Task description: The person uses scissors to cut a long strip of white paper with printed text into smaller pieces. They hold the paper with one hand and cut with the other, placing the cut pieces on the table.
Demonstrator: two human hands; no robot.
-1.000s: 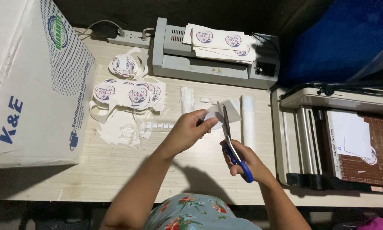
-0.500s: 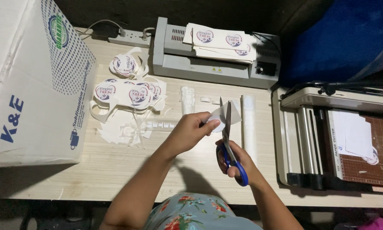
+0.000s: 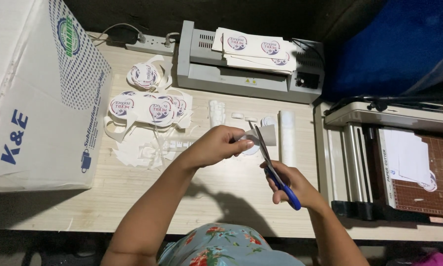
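While pinched in the left hand [image 3: 216,146] above the pale wooden table [image 3: 132,197], small white printed paper cut-out [image 3: 261,138] — met by blades of blue-handled steel scissors [image 3: 275,172]. Left grip closed on the paper; right hand [image 3: 293,184] closed through the scissor handles, blades slightly parted at the paper's edge. Further left — loose pile of round printed stickers and white paper trimmings [image 3: 147,123]. Behind, grey laminating machine [image 3: 246,74] topped with printed sheets. At right, paper cutter with brown grid board [image 3: 418,167]. At far left, large white cardboard box [image 3: 29,93].
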